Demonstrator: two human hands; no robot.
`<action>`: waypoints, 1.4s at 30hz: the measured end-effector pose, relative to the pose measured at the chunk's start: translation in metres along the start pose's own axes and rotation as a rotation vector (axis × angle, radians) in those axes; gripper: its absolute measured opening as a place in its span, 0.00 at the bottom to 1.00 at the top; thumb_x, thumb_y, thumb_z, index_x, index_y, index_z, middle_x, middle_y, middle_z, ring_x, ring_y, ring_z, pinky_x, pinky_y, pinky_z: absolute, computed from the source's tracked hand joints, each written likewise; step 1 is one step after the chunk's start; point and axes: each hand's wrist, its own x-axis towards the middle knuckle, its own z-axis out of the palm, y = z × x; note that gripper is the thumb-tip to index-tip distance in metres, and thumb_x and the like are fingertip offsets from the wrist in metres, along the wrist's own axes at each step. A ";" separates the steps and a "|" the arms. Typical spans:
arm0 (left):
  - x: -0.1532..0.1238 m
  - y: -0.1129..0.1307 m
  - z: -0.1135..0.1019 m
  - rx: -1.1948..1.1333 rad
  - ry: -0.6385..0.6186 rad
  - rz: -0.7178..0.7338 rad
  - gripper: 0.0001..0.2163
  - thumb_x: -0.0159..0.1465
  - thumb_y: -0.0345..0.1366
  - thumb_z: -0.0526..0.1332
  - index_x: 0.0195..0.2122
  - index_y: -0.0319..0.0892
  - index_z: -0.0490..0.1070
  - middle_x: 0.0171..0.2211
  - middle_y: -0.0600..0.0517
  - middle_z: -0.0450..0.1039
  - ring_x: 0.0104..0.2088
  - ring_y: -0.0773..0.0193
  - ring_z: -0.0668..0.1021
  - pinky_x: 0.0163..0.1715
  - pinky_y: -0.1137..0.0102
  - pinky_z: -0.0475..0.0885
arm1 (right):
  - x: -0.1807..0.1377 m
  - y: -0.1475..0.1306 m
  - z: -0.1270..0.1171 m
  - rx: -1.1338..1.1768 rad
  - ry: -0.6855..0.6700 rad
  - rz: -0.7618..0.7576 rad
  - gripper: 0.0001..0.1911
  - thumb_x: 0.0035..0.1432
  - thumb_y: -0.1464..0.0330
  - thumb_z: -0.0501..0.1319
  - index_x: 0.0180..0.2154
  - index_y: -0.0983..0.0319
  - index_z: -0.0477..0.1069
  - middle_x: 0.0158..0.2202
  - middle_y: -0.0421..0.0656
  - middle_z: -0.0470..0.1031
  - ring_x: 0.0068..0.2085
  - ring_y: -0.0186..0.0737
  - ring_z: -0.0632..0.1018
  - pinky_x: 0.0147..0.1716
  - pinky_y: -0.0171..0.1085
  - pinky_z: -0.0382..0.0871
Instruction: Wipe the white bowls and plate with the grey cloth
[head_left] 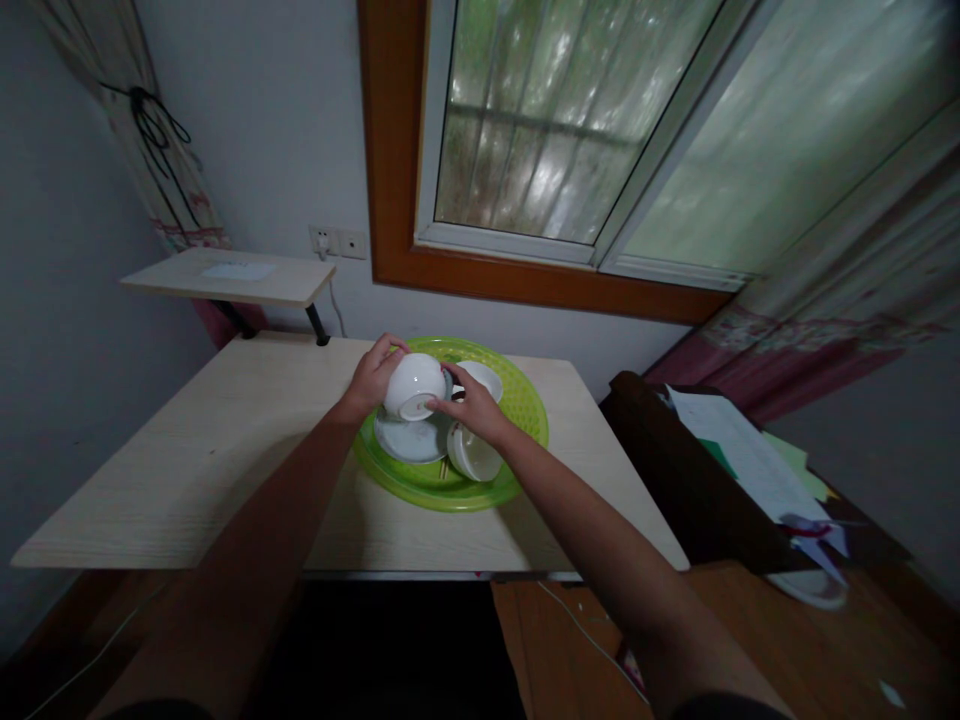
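A white bowl (415, 385) is held tilted above a round green tray (442, 497), its base turned toward me. My left hand (377, 373) grips the bowl's left side. On its right side my right hand (471, 400) is closed, thumb near the base. Below the bowl a white plate (411, 442) lies on the tray. Another bowl (477, 458) rests tipped on its side, beneath my right wrist. Behind my right hand a further white dish (482, 378) is partly hidden. Thin sticks like chopsticks (444, 468) show between plate and tipped bowl.
The tray stands on a pale wooden table (187, 470). A small raised shelf (232, 275) with a paper on it is at the back left. To the right, a dark brown piece of furniture (660, 470) holds papers (742, 450). A window (555, 130) is behind.
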 end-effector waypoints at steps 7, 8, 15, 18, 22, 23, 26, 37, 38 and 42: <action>0.002 0.003 0.000 0.115 -0.042 0.021 0.16 0.67 0.49 0.52 0.40 0.42 0.69 0.37 0.50 0.74 0.37 0.61 0.75 0.38 0.67 0.70 | 0.000 -0.004 0.001 0.114 0.078 0.089 0.40 0.46 0.56 0.74 0.60 0.55 0.66 0.56 0.47 0.73 0.51 0.47 0.77 0.53 0.49 0.73; 0.002 0.002 0.001 0.150 -0.072 0.036 0.16 0.67 0.49 0.52 0.40 0.42 0.70 0.37 0.50 0.75 0.38 0.60 0.75 0.40 0.66 0.71 | 0.001 -0.006 -0.001 0.114 0.098 0.087 0.40 0.46 0.57 0.75 0.59 0.55 0.66 0.57 0.46 0.73 0.52 0.48 0.77 0.54 0.50 0.72; 0.002 -0.001 0.010 0.351 -0.222 0.190 0.29 0.61 0.50 0.63 0.61 0.43 0.63 0.57 0.43 0.68 0.58 0.52 0.71 0.59 0.58 0.67 | 0.005 -0.009 -0.016 0.045 0.296 0.049 0.40 0.44 0.60 0.75 0.59 0.54 0.67 0.58 0.47 0.72 0.55 0.50 0.75 0.57 0.52 0.70; 0.001 -0.003 0.013 0.411 -0.227 0.213 0.38 0.54 0.49 0.69 0.64 0.45 0.59 0.60 0.42 0.65 0.61 0.50 0.68 0.62 0.56 0.64 | 0.006 -0.007 -0.019 -0.002 0.315 0.022 0.40 0.45 0.61 0.74 0.60 0.55 0.67 0.58 0.47 0.72 0.54 0.50 0.75 0.56 0.51 0.70; 0.000 -0.007 0.015 0.350 -0.209 0.177 0.36 0.53 0.48 0.71 0.60 0.45 0.61 0.57 0.43 0.67 0.57 0.51 0.72 0.56 0.58 0.71 | 0.005 -0.007 -0.021 -0.053 0.304 -0.027 0.41 0.46 0.61 0.74 0.61 0.55 0.66 0.59 0.48 0.72 0.56 0.51 0.75 0.58 0.52 0.68; -0.001 -0.007 0.015 0.325 -0.206 0.160 0.35 0.52 0.48 0.71 0.59 0.45 0.62 0.57 0.43 0.67 0.56 0.52 0.73 0.54 0.59 0.72 | 0.005 -0.007 -0.021 -0.063 0.300 -0.036 0.40 0.47 0.61 0.74 0.61 0.54 0.66 0.60 0.48 0.71 0.57 0.52 0.74 0.58 0.52 0.68; -0.001 -0.005 0.015 0.305 -0.188 0.128 0.35 0.51 0.48 0.72 0.57 0.45 0.62 0.55 0.43 0.69 0.54 0.53 0.75 0.50 0.60 0.74 | 0.005 -0.008 -0.022 -0.101 0.281 -0.078 0.40 0.49 0.61 0.73 0.63 0.53 0.64 0.62 0.48 0.70 0.60 0.53 0.72 0.59 0.54 0.66; -0.002 -0.003 0.010 0.490 -0.181 0.202 0.30 0.51 0.45 0.71 0.52 0.43 0.63 0.49 0.44 0.72 0.50 0.49 0.76 0.49 0.58 0.71 | -0.003 -0.024 -0.023 -0.359 0.112 -0.364 0.36 0.66 0.61 0.58 0.71 0.55 0.50 0.73 0.45 0.51 0.71 0.50 0.57 0.69 0.54 0.52; -0.002 -0.006 0.010 0.506 -0.189 0.217 0.29 0.51 0.44 0.71 0.51 0.44 0.63 0.48 0.44 0.72 0.50 0.49 0.76 0.49 0.58 0.71 | -0.004 -0.028 -0.021 -0.387 0.092 -0.381 0.34 0.67 0.62 0.57 0.71 0.55 0.50 0.73 0.45 0.50 0.71 0.50 0.57 0.70 0.55 0.51; -0.001 -0.012 0.011 0.543 -0.226 0.245 0.25 0.51 0.43 0.71 0.47 0.44 0.65 0.45 0.44 0.72 0.46 0.49 0.76 0.46 0.58 0.72 | -0.006 -0.039 -0.013 -0.460 0.000 -0.441 0.30 0.68 0.63 0.54 0.70 0.55 0.54 0.73 0.42 0.51 0.73 0.50 0.52 0.71 0.57 0.47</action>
